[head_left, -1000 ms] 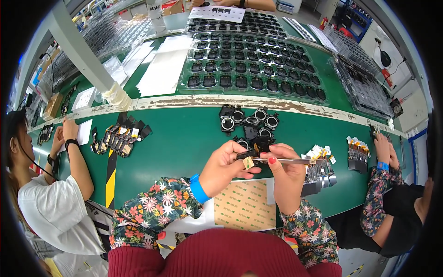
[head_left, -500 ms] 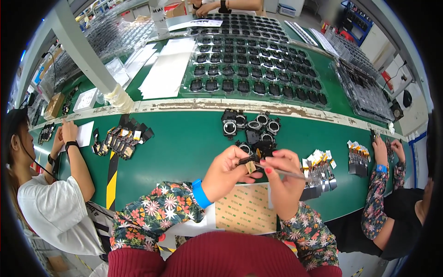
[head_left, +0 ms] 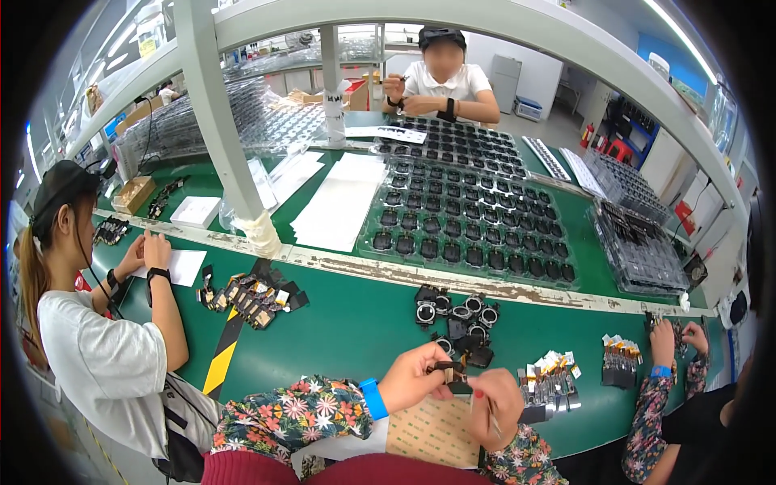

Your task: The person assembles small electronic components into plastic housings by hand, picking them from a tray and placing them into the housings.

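Observation:
My left hand pinches a small black part with a brownish strip on it. Close to its right side, the fingertips of my right hand are bent together. Thin metal tweezers lie in that hand, angled down along the palm. Whether the right fingertips touch the black part is hard to make out. Just beyond my hands sits a pile of black camera-like housings with silver rings. Below them lies a tan backing sheet with green print.
To the right are bundles of small parts with white and orange tabs and another such bundle. More parts lie left. Behind a raised ledge stand filled clear trays. Co-workers sit left, right and opposite.
The view has tilted up, bringing the person opposite into sight. My right hand has turned; the tweezers, earlier pointing at the part, now slant down in the palm.

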The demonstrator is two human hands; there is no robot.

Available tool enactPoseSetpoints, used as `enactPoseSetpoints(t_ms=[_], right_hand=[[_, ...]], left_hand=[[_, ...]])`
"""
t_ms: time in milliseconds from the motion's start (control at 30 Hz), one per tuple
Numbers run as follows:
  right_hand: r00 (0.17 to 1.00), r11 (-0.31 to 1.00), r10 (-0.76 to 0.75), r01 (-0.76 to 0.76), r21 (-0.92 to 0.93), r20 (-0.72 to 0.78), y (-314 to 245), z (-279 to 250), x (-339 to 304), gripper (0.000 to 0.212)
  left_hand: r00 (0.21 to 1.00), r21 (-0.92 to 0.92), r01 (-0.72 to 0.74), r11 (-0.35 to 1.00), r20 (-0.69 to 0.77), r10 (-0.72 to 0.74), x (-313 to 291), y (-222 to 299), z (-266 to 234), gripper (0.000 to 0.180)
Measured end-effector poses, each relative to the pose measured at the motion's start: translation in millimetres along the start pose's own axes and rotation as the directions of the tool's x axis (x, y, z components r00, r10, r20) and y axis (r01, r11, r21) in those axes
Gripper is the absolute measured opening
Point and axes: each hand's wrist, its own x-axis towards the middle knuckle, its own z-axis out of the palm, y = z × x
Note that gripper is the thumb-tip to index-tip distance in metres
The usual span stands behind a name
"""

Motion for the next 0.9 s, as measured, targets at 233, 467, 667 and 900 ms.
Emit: enactPoseSetpoints(t_ms=[233,467,667,900], right_hand=[[0.907,0.905,0.413,-0.399,-0.146,0.080,4.4,7.1,7.8,0.029],[0.862,0.864,0.502,-0.495,-0.088,0.077,10.4,9.0,-1.4,0.020],[0.907,0.899,0.420,-0.411,-0.152,0.031,11.0,8.5,-3.2,0.021],[0.903,0.897,0.429,-0.420,-0.140,0.036,12.8,11.8,-4.7,0.021]], left_hand=[[0.991,0.068,-0.136,0.988,-0.007,0.137,-3.9,0.6,11.0,0.010],[0.991,0.204,-0.135,0.970,0.052,0.126,-6.7,3.1,7.8,0.017],[0.983,0.096,-0.163,0.982,0.095,0.154,-3.4,-5.9,4.8,0.019],[0.993,0.252,-0.109,0.962,0.063,0.097,-4.0,8.4,6.6,0.017]])
